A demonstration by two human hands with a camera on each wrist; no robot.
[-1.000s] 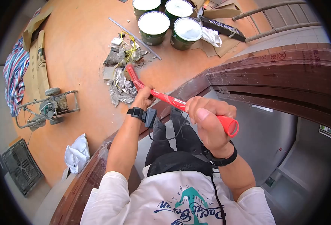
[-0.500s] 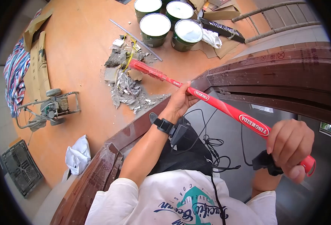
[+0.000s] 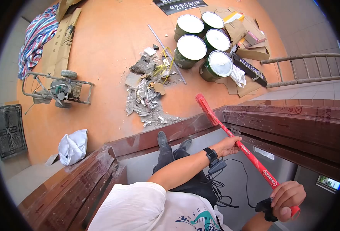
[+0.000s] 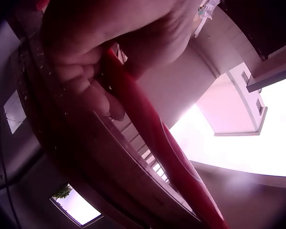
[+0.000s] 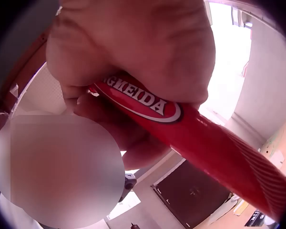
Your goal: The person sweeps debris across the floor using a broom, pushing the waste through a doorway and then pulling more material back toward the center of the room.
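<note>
A red broom (image 3: 254, 162) slants across the doorway in the head view, its bristled head (image 3: 207, 108) up and to the left, above the door sill. My left hand (image 3: 227, 146) grips the handle partway up, below the bristles. In the left wrist view its fingers (image 4: 93, 95) curl beside the red handle. Near the lower end of the broom, my right hand (image 3: 288, 195) wraps round the handle, with the ring tip showing past it. The right wrist view shows the handle (image 5: 214, 150) running through that hand, partly covering white lettering.
A rubble heap (image 3: 146, 92) lies on the orange floor beyond the sill (image 3: 158, 139). Green buckets (image 3: 191, 48) with white lids stand behind it. A wheeled machine (image 3: 62, 90) and white sack (image 3: 73, 147) are left. A brown door frame (image 3: 281, 119) rises right; black cables (image 3: 218, 188) hang near the legs.
The broom's head has swung from the rubble heap to the right, over the floor near the sill. My left hand has moved right with it; the right hand first slid toward the lower end.
</note>
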